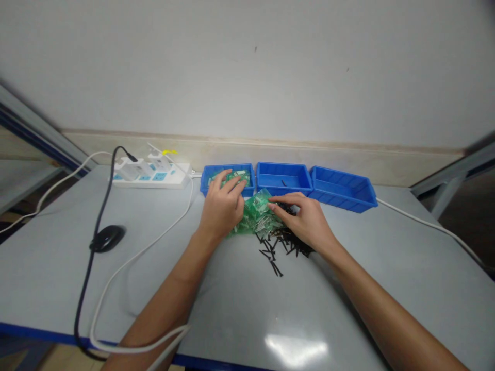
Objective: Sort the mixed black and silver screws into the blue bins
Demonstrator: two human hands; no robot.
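My left hand [223,202] reaches over the left blue bin [203,188], fingers spread, their tips at the green plastic packets [243,175] inside. Its palm covers part of the bin's front. My right hand [303,216] pinches the edge of a clear green plastic packet [255,214] between thumb and forefinger. Green packets, with silvery thin pieces showing through, lie on the table between the hands. A heap of black screws [288,239] spreads below and beside my right hand, which partly hides it.
Against the wall stand a middle blue bin [270,191] with one small dark piece in it and a right blue bin [344,201]. A white power strip [178,178] with plugs, a black mouse-like object [108,238] and loose cables occupy the table's left.
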